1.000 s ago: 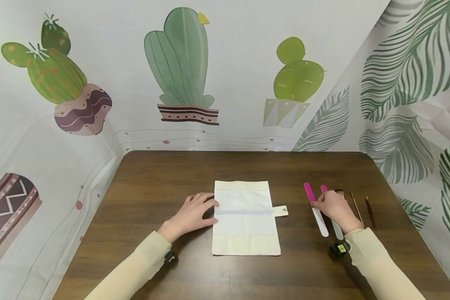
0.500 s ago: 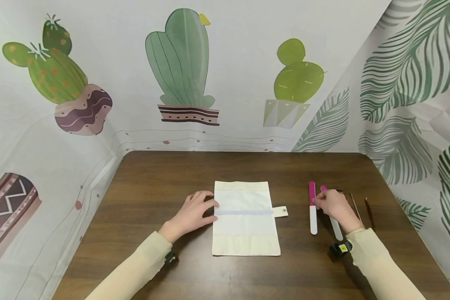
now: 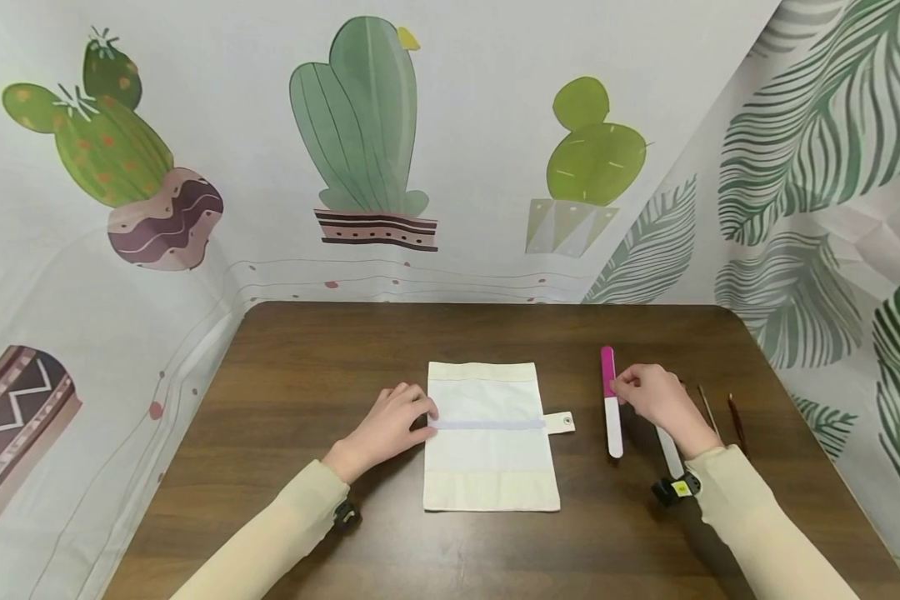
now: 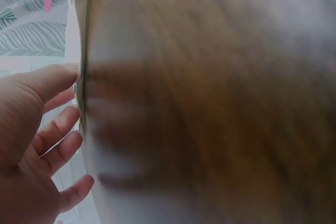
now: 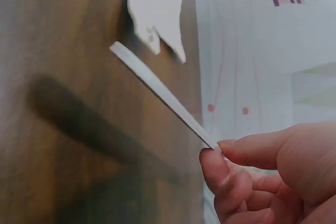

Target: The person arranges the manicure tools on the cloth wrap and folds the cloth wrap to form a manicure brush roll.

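An unfolded cream fabric pouch (image 3: 491,454) lies on the table, a pale lilac band across its middle and a snap tab (image 3: 560,422) sticking out on the right. My left hand (image 3: 390,423) rests at the pouch's left edge; in the left wrist view its fingertips touch that edge, fingers spread. My right hand (image 3: 656,402) pinches a pink-and-white nail file (image 3: 613,429) between thumb and index finger. In the right wrist view the nail file (image 5: 160,93) is raised above the table, its shadow below.
Partly under my right hand lies a second nail file (image 3: 671,457), its white end showing. Two thin sticks, one light (image 3: 707,406) and one dark brown (image 3: 737,421), lie to its right. The brown table (image 3: 330,342) meets a patterned cloth backdrop behind.
My right hand has taken up the nail file, straightened it upright in view, and moved it left, away from the second file. My left hand stays at the pouch's edge.
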Available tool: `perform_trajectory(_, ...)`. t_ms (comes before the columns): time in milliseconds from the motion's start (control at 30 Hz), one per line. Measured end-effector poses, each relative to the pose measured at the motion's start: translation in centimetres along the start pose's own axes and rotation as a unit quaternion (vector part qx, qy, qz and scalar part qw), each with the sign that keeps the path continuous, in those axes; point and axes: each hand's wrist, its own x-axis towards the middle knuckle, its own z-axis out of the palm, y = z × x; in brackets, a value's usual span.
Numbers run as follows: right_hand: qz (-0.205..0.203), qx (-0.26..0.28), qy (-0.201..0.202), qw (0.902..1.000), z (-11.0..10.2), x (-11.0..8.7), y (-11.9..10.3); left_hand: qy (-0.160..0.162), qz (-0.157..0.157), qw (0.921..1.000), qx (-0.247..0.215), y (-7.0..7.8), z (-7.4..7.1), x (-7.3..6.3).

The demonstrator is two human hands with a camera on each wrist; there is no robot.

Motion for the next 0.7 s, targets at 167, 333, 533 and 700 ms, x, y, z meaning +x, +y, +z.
perform_trajectory(167, -0.012, -0.005, 0.011, 0.9999, -0.2, 0.5, -1.4, 0.006, 0.006, 0.9999, -0.005, 0.1, 0.0, 0.1)
perform_trajectory(333, -0.023, -0.007, 0.028, 0.9993, -0.1, 0.9, -2.6, 0.002, 0.0, 1.0, -0.007, 0.2, 0.1, 0.3)
perform_trajectory(533, -0.046, 0.017, 0.031, 0.9983, 0.2, 1.5, -3.8, -0.007, -0.004, 0.9997, -0.022, 0.2, -0.1, 0.4)
perform_trajectory(700, -0.053, 0.033, 0.027, 0.9977, 0.7, 2.3, -4.7, -0.01, -0.005, 0.9994, -0.032, 0.1, -0.4, 0.5)
